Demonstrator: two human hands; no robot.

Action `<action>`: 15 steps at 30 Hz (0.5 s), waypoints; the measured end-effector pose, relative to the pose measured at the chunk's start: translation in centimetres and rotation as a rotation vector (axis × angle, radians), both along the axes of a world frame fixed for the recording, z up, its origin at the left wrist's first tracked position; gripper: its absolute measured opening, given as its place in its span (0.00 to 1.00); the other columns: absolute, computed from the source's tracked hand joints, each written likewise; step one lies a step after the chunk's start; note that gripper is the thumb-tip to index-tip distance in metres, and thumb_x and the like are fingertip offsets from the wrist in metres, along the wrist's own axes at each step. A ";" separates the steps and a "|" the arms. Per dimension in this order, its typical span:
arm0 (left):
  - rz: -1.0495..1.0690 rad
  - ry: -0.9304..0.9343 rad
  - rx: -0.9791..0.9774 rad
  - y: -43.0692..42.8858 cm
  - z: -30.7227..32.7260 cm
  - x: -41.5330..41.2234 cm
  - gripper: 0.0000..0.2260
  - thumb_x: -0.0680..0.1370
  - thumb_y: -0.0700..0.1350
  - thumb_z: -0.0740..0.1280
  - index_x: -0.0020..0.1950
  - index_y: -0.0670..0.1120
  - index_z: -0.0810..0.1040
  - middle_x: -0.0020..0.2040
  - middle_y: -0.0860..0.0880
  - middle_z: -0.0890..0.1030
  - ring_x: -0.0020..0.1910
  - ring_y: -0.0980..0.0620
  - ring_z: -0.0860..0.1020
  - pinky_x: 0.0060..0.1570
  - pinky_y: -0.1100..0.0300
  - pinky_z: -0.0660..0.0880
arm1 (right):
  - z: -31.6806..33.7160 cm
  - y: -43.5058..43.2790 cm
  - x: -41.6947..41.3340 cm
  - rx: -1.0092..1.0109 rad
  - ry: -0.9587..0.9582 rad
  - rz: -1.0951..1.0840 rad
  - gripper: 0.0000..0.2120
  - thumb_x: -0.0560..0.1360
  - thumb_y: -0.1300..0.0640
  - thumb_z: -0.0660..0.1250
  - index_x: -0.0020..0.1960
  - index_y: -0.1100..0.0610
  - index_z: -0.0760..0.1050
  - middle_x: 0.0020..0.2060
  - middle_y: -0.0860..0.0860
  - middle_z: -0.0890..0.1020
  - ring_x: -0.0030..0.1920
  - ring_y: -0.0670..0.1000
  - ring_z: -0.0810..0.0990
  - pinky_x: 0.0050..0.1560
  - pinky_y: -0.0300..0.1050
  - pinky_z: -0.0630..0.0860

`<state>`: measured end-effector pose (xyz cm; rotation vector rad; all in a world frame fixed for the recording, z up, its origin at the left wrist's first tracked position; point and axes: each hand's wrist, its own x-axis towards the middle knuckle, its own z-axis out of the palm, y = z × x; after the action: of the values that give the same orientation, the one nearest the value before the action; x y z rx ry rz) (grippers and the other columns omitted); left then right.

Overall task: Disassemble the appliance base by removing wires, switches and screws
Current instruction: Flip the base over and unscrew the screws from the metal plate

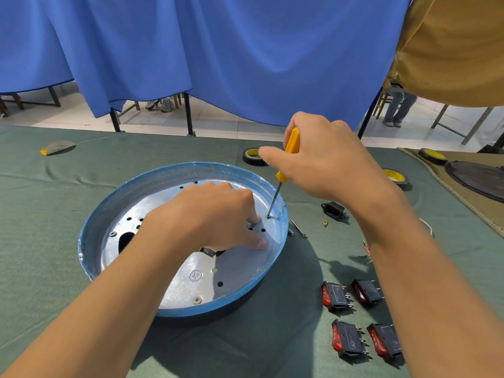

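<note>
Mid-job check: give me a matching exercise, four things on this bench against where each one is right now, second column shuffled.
1. screwdriver
2. rocker switches
3. power socket
4. left hand

A. on the cloth, front right
B. pressing the metal plate inside the base
C. gripped by the right hand, tip at a screw near the rim
D. on the cloth just right of the base

Pairs: 1-C, 2-A, 3-D, 4-B.

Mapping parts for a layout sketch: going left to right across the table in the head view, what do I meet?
Grey disc → blue base → power socket → dark round plate.
</note>
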<state>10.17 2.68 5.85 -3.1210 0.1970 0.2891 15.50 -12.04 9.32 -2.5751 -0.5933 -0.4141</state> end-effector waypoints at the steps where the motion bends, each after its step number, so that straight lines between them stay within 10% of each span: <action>1: 0.001 0.000 -0.001 0.0 0.0 0.0 0.24 0.71 0.70 0.64 0.63 0.63 0.77 0.61 0.53 0.79 0.57 0.47 0.75 0.52 0.53 0.73 | -0.1 0.0 0.0 -0.001 -0.023 -0.006 0.15 0.74 0.40 0.64 0.46 0.52 0.71 0.40 0.50 0.77 0.47 0.56 0.73 0.42 0.51 0.72; 15: -0.011 -0.008 0.000 0.0 0.0 0.1 0.24 0.72 0.71 0.63 0.65 0.63 0.76 0.61 0.54 0.79 0.56 0.48 0.76 0.51 0.53 0.74 | -0.8 0.5 0.5 0.065 -0.054 0.031 0.13 0.75 0.46 0.64 0.49 0.54 0.68 0.41 0.53 0.76 0.46 0.58 0.73 0.41 0.53 0.72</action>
<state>10.24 2.67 5.84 -3.1199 0.2143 0.2762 16.03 -11.52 8.52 -2.4971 -0.6275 -0.4854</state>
